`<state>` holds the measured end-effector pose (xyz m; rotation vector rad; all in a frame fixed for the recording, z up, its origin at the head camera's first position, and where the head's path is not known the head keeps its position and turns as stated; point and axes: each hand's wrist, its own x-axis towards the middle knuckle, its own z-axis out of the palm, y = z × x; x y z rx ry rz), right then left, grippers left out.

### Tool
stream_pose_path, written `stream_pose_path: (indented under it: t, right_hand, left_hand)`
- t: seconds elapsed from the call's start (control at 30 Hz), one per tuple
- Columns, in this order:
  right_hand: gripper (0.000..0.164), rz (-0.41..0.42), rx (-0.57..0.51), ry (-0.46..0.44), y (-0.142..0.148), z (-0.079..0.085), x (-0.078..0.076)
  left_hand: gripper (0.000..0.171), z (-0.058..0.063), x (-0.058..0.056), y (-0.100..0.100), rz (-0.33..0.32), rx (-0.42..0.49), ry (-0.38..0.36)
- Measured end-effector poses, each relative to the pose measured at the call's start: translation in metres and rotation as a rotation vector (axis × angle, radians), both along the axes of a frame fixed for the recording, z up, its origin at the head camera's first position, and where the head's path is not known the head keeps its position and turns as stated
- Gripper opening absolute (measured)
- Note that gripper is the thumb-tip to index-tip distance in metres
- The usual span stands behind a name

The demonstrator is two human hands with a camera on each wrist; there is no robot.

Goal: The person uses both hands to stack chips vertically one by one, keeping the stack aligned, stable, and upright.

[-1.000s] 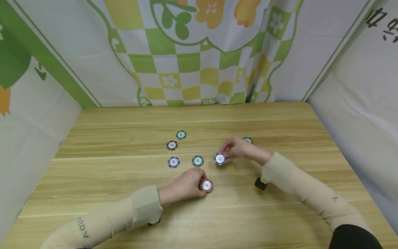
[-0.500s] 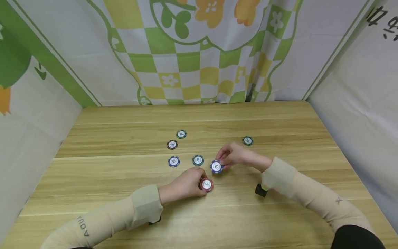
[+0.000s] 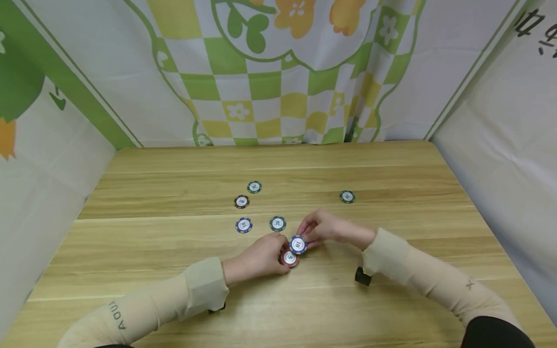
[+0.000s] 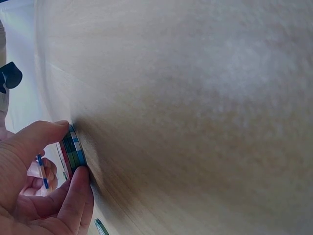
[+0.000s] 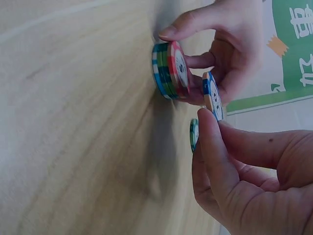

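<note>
My left hand (image 3: 260,253) holds a small stack of poker chips (image 5: 166,71) between thumb and fingers, low at the wooden table. A red 5 chip (image 3: 290,259) tops the stack, with green and blue edges showing beneath it. Between the thumb and fingers of my right hand (image 3: 328,229) is a blue 10 chip (image 3: 298,245). In the head view it overlaps the far edge of the red chip; the right wrist view (image 5: 212,95) has it raised above the stack with a gap between.
On the table (image 3: 174,193) lie a green chip (image 3: 277,224) just beyond the left hand, a blue chip (image 3: 244,225), a black chip (image 3: 241,201) and a green chip (image 3: 254,187) to the left. Another green chip (image 3: 347,196) lies far right. A patterned curtain (image 3: 265,87) hangs behind.
My right hand has carried the blue poker chip toward me and slightly left, up to the stack. The green chip at far right is now uncovered. The left hand has stayed in place.
</note>
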<state>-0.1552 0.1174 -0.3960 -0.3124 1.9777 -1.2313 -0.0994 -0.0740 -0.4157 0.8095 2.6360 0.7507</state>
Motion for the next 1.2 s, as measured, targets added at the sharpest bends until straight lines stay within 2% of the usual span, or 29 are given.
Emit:
stream_pose_path:
  t: [0.4,0.77,1.2]
  right_hand:
    - [0.017,0.020,-0.038,-0.018,-0.006,-0.010,0.011]
    - [0.015,-0.003,-0.030,-0.050,-0.007,-0.015,0.014]
    - [0.012,-0.039,0.014,0.011,-0.014,-0.014,0.020]
  left_hand:
    - [0.035,-0.001,-0.001,-0.001,-0.008,-0.006,-0.002]
    - [0.035,-0.002,-0.001,-0.001,-0.007,0.007,-0.005]
    - [0.034,-0.003,-0.002,-0.001,-0.016,0.016,0.011]
